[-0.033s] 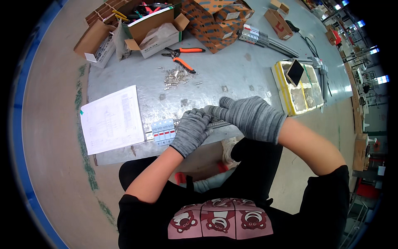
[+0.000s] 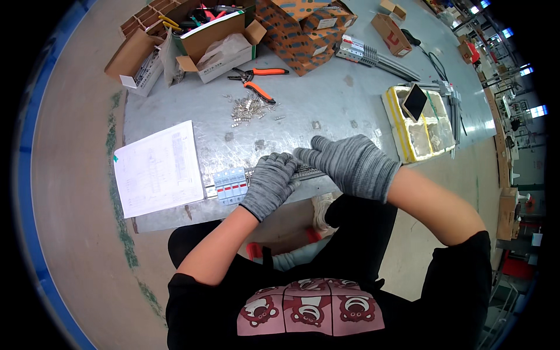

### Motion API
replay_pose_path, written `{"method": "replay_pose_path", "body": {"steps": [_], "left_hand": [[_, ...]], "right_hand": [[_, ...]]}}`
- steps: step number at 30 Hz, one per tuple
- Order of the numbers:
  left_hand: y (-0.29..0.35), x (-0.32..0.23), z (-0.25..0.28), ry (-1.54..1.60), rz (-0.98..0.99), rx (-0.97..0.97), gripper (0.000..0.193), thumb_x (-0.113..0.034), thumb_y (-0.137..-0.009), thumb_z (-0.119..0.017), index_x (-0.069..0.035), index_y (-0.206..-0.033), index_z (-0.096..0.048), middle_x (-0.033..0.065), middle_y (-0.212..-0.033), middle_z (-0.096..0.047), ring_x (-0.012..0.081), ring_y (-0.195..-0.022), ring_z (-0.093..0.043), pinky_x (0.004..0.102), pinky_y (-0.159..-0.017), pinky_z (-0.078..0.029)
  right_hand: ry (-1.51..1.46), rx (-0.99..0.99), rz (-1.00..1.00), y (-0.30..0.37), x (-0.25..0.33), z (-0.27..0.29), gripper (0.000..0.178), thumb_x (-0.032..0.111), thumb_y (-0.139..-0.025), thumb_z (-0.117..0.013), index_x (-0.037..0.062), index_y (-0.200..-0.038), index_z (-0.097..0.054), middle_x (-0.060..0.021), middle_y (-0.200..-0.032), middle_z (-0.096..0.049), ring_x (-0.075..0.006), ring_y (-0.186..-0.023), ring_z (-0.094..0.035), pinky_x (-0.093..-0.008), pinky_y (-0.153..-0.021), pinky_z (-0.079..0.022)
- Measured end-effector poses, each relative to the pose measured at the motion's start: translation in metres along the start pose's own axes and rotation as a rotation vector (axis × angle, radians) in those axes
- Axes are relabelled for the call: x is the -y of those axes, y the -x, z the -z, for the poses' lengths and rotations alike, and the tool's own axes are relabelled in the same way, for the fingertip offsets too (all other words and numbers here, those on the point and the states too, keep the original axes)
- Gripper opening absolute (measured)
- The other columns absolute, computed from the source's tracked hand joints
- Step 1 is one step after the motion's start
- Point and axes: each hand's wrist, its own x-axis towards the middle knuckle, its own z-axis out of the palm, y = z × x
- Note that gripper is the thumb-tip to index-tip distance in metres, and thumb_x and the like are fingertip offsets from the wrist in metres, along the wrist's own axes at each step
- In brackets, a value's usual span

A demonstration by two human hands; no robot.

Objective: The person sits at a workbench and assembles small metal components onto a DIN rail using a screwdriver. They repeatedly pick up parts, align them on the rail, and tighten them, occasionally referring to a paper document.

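On the left of the grey counter lies a stack of printed sheets, just beside a row of pale blue modules with red marks, set near the counter's front edge. Behind the sheets, an open carton stands at the back. The left hand, in a grey knit glove, is just right of the modules with its fingers curled; whether it grips anything is hidden. Beyond it are a pile of small metal pieces and orange-handled pliers. A strip of small dark parts runs from the left hand toward the right hand, gloved alike, its fingers partly bent and the tips close to the left hand's; I cannot tell whether they pinch something. Farther right, a phone rests on a white divided tray edged with yellow tape.
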Motion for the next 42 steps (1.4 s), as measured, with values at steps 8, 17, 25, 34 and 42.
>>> {"method": "replay_pose_path", "body": {"steps": [8, 17, 25, 34, 42], "left_hand": [[0.001, 0.000, 0.003, -0.028, 0.001, -0.003, 0.052, -0.043, -0.086, -0.066, -0.010, -0.125, -0.059, 0.0111, -0.122, -0.060, 0.0276, -0.115, -0.055, 0.0403, -0.098, -0.041], [-0.002, -0.003, -0.007, -0.082, 0.000, 0.030, 0.048, -0.048, -0.085, -0.065, -0.012, -0.116, -0.062, 0.0105, -0.118, -0.061, 0.0265, -0.111, -0.057, 0.0408, -0.093, -0.044], [-0.002, -0.004, 0.003, -0.027, -0.028, -0.045, 0.052, -0.046, -0.083, -0.067, -0.012, -0.122, -0.063, 0.0123, -0.119, -0.062, 0.0294, -0.111, -0.057, 0.0427, -0.097, -0.042], [0.006, -0.001, -0.005, 0.010, -0.078, -0.050, 0.047, -0.039, -0.084, -0.066, -0.009, -0.120, -0.061, 0.0129, -0.119, -0.060, 0.0292, -0.113, -0.056, 0.0431, -0.097, -0.042], [0.005, -0.004, 0.004, -0.012, -0.022, -0.050, 0.051, -0.044, -0.083, -0.067, -0.011, -0.120, -0.063, 0.0119, -0.118, -0.061, 0.0299, -0.112, -0.056, 0.0430, -0.098, -0.042]], "right_hand": [[-0.067, -0.151, 0.118, 0.003, -0.008, -0.008, 0.054, 0.022, -0.084, -0.067, 0.0121, -0.135, -0.052, -0.0181, -0.129, -0.055, -0.0338, -0.087, -0.070, -0.0448, -0.073, -0.057], [-0.089, -0.284, 0.147, 0.014, -0.011, -0.023, 0.041, 0.028, -0.090, -0.061, 0.0106, -0.127, -0.052, -0.0207, -0.125, -0.057, -0.0367, -0.087, -0.069, -0.0482, -0.074, -0.055], [-0.107, -0.260, 0.098, 0.014, -0.003, 0.005, 0.030, 0.021, -0.093, -0.057, 0.0074, -0.120, -0.058, -0.0198, -0.117, -0.060, -0.0408, -0.093, -0.068, -0.0507, -0.074, -0.056], [-0.067, -0.139, -0.022, 0.020, 0.005, 0.004, 0.042, 0.018, -0.090, -0.059, 0.0108, -0.131, -0.054, -0.0206, -0.124, -0.056, -0.0378, -0.096, -0.067, -0.0462, -0.077, -0.055], [-0.055, -0.035, -0.123, 0.009, 0.010, 0.008, 0.036, 0.013, -0.087, -0.059, 0.0090, -0.123, -0.055, -0.0197, -0.122, -0.057, -0.0397, -0.097, -0.066, -0.0480, -0.079, -0.055]]}}
